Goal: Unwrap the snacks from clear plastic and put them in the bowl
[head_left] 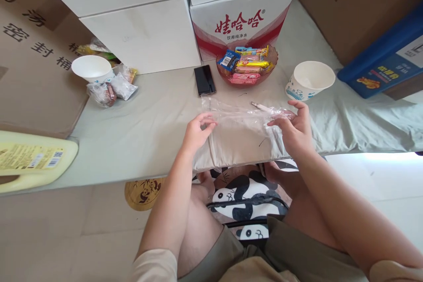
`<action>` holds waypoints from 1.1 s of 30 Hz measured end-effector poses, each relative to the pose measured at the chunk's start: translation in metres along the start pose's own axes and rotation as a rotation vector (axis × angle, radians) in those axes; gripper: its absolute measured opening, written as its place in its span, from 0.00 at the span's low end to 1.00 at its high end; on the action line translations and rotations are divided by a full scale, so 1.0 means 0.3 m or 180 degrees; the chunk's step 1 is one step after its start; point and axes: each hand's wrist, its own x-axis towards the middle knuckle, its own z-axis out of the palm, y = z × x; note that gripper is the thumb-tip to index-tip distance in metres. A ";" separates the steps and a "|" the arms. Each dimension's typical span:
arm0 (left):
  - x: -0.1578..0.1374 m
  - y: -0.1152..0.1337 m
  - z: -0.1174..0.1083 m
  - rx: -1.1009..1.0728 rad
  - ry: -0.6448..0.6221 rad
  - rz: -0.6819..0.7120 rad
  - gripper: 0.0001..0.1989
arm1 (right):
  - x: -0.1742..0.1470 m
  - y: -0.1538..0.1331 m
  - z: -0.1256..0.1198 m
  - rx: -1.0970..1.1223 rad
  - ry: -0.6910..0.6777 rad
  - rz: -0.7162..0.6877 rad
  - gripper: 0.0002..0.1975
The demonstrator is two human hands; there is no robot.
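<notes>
A clear, crinkled plastic bag [238, 116] stretches between my hands above the front of the cloth-covered table. My left hand [198, 132] pinches its left end between thumb and fingers. At the other end, my right hand [296, 131] grips the film with thumb and forefinger, its other fingers raised. Partly under the plastic lies a slim white object [260, 106] with a metal-looking tip; its kind is unclear. Just behind the bag are a dark phone [204, 80] and a pinkish glass bowl [220, 77] of wrapped snacks. A white paper bowl [309, 81] stands beyond my right hand.
Another paper bowl [92, 69] sits at the left among small plastic packets [124, 86]. White cartons [142, 37] and a red-and-white box [243, 22] line the back. A yellow jug [36, 161] lies at the left edge; a blue container [380, 59] leans at the right.
</notes>
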 end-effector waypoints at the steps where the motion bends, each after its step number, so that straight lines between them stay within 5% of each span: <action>1: 0.010 0.004 0.006 -0.0038 0.0133 0.0009 0.15 | 0.000 0.005 0.005 0.0057 -0.0036 0.0014 0.26; 6: 0.030 0.052 0.007 -0.0622 0.1284 0.0535 0.15 | 0.003 0.042 0.016 0.0353 -0.0053 0.0514 0.38; 10: -0.003 0.081 -0.014 -0.0455 0.1215 0.0655 0.17 | 0.019 0.041 0.004 0.0656 -0.0146 0.0930 0.26; 13: -0.043 0.086 -0.036 -0.0363 0.1195 0.0687 0.17 | 0.021 0.002 -0.010 0.0955 -0.0240 0.0502 0.19; 16: -0.106 0.090 -0.067 -0.0532 0.1225 0.0827 0.17 | -0.009 -0.041 -0.012 0.0942 -0.0601 0.0176 0.26; 21: -0.240 0.077 -0.136 0.0016 0.0592 0.0491 0.11 | -0.083 -0.058 -0.011 0.0194 -0.1040 0.0094 0.11; 26: -0.315 0.016 -0.195 0.1209 -0.0362 -0.0017 0.06 | -0.094 -0.020 -0.054 -0.0750 -0.1403 -0.0459 0.09; 29: -0.326 -0.008 -0.201 0.1246 -0.0618 -0.0098 0.05 | -0.096 0.006 -0.068 -0.1145 -0.1683 -0.0363 0.10; 33: -0.318 -0.002 -0.177 0.1073 -0.0589 0.0292 0.09 | -0.103 0.014 -0.061 -0.1348 -0.1496 -0.0397 0.11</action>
